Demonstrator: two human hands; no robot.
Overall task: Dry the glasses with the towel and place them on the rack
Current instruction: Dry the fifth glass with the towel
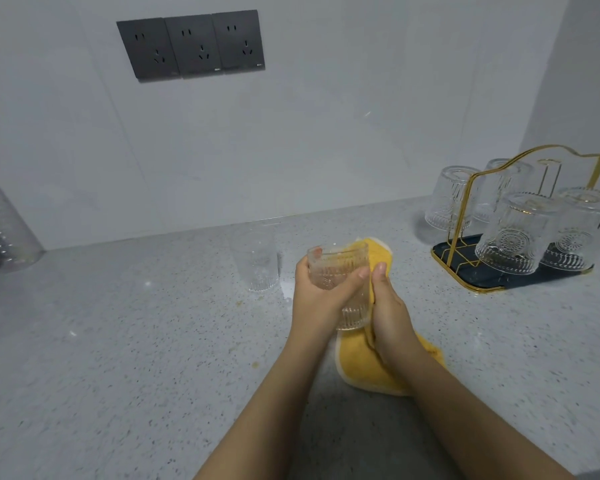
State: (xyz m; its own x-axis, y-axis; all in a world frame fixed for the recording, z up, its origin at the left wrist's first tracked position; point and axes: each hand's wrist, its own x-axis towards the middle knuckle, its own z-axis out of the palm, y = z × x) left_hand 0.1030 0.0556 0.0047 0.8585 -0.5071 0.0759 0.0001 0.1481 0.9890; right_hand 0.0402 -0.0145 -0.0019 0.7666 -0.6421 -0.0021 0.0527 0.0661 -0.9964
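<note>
Grey speckled stone makes up the tabletop (pixel 118 341), which runs back to a pale tiled wall carrying a row of three dark sockets (pixel 191 45). Over it, near the middle of the view, the left hand (pixel 317 294) holds a ribbed glass (pixel 340 282) tilted, mouth away from the person. Its fingers (pixel 352 280) are curled round the near side of the wall and the thumb is hooked over the rim, so the grip is closed on the glass. The right hand (pixel 388 310) presses a yellow towel (pixel 364 362) against the glass's right side. Its thumb lies along the cloth and the rest of its fingers are hidden behind the fold, but it plainly grips the towel, whose loose end trails down to the tabletop.

Pressed glass of this kind is likely stiff, fairly weighty for its size and breakable if knocked on stone. If damp it would be slippery, though the ribs give some purchase. Holding it round the body, as now, looks safer than pinching the thin rim. The towel is soft and would bunch to fit inside.

A second upright glass (pixel 255 259) waits just to the left on the tabletop, apart from the hands. Well to the right stands the gold wire rack (pixel 471 202) on a dark tray (pixel 454 252), with four glasses (pixel 513 237) already hung upside down. One bare peg shows at the back. At the far left edge is a clear dimpled container (pixel 4 223).
</note>
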